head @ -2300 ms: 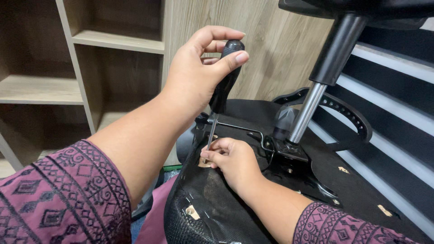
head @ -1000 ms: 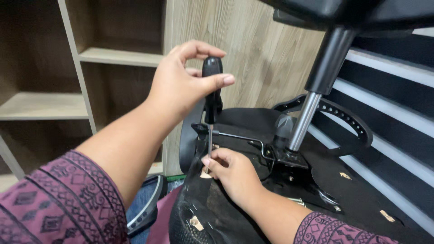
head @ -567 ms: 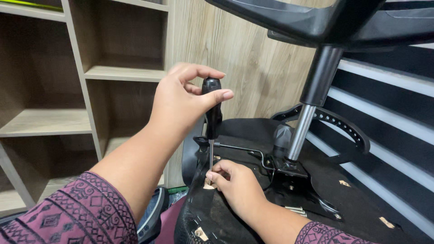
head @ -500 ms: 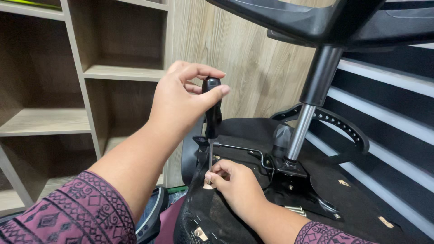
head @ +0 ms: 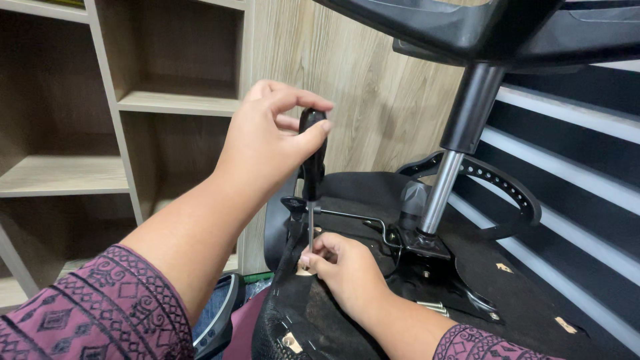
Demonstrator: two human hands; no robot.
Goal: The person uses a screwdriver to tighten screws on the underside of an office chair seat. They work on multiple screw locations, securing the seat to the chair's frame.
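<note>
My left hand grips the black handle of a screwdriver that stands upright, tip down on the underside of an upturned office chair seat. My right hand rests on the black seat bottom and pinches the metal shaft near its tip, which its fingers partly hide. The screw itself is hidden. Both forearms wear dark patterned sleeves.
The chair's gas cylinder rises from the metal mechanism plate to the black base overhead. A curved black armrest bracket lies right. Wooden shelves stand left, a wood panel wall behind, a dark slatted wall right.
My view has shifted down and closer. My left hand has turned on the screwdriver handle, its thumb now across the top. My right hand stays at the shaft's tip.
</note>
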